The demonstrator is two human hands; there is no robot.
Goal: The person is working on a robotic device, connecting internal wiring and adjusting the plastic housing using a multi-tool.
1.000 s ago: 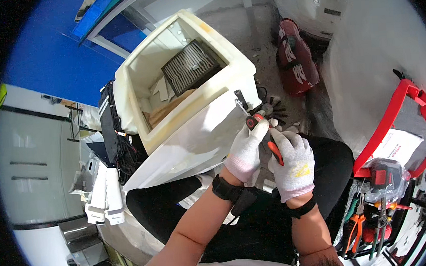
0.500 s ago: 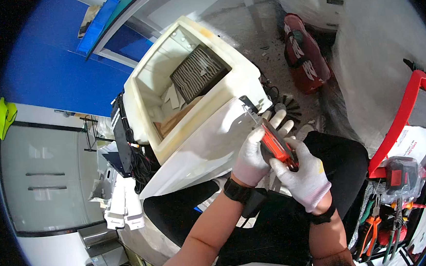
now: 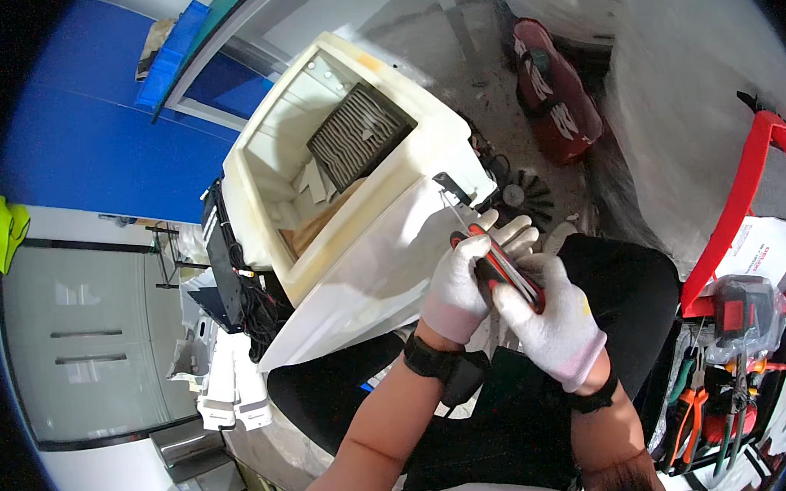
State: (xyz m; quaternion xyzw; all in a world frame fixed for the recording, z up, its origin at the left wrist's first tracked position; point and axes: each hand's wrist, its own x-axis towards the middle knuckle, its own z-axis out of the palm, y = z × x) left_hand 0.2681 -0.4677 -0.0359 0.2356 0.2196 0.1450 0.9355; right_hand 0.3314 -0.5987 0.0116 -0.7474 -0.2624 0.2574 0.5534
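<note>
Both my hands wear white gloves. A red-and-black folding tool lies slanted between them, with a thin metal rod sticking out near its upper-left end. My left hand is closed around its left side, some fingertips reaching out beyond it. My right hand grips its lower end with the thumb pressed on top. Just beyond stands a cream plastic machine body, open at the top. Inside it leans a dark-framed pleated filter. A glossy white panel forms its near side, with a small black part at the corner.
To the right are a red-framed tool bag, orange-handled pliers and a plastic-wrapped battery. A dark red bag and a round black brush lie on the floor. Black cables hang at the machine's left.
The tool has turned in my hands, and its side now shows red edges with dark and metal between. Both hands stay close together. The view has shifted slightly.
</note>
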